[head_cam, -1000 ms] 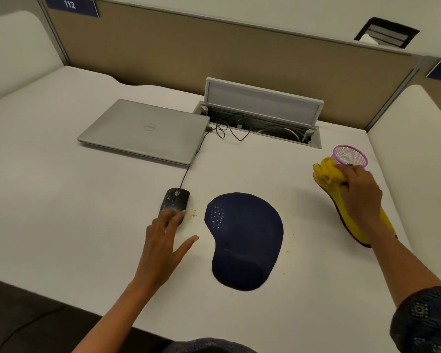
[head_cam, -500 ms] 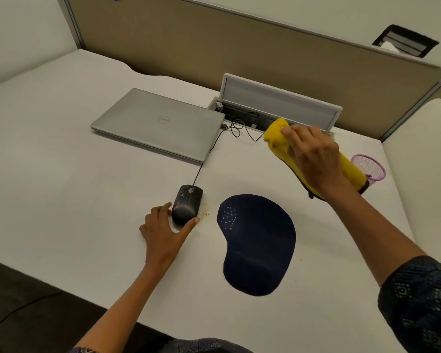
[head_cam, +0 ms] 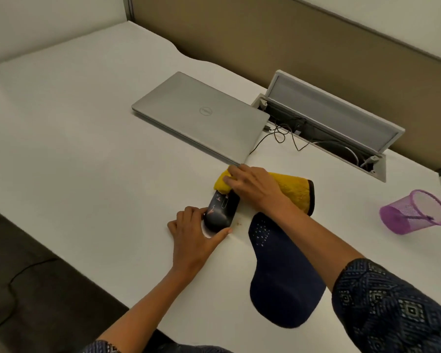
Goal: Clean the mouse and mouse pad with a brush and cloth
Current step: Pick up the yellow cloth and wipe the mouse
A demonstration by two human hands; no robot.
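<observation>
Up close, the black mouse (head_cam: 220, 212) is glossy and rounded, lying on the smooth white worktop (head_cam: 87, 161) just left of the dark blue, kidney-shaped mouse pad (head_cam: 280, 276), whose matte surface carries a patch of pale dots. A fluffy yellow cloth (head_cam: 294, 191) with a dark hem lies bunched against the mouse's front end. The right hand (head_cam: 255, 187) reaches across with its fingers curled into the cloth, gripping it. The left hand (head_cam: 194, 240) cups the mouse's rear, thumb and fingers pinching its sides. A purple mesh cup (head_cam: 415, 212) lies tipped at right, beyond a closed silver laptop (head_cam: 201, 118).
</observation>
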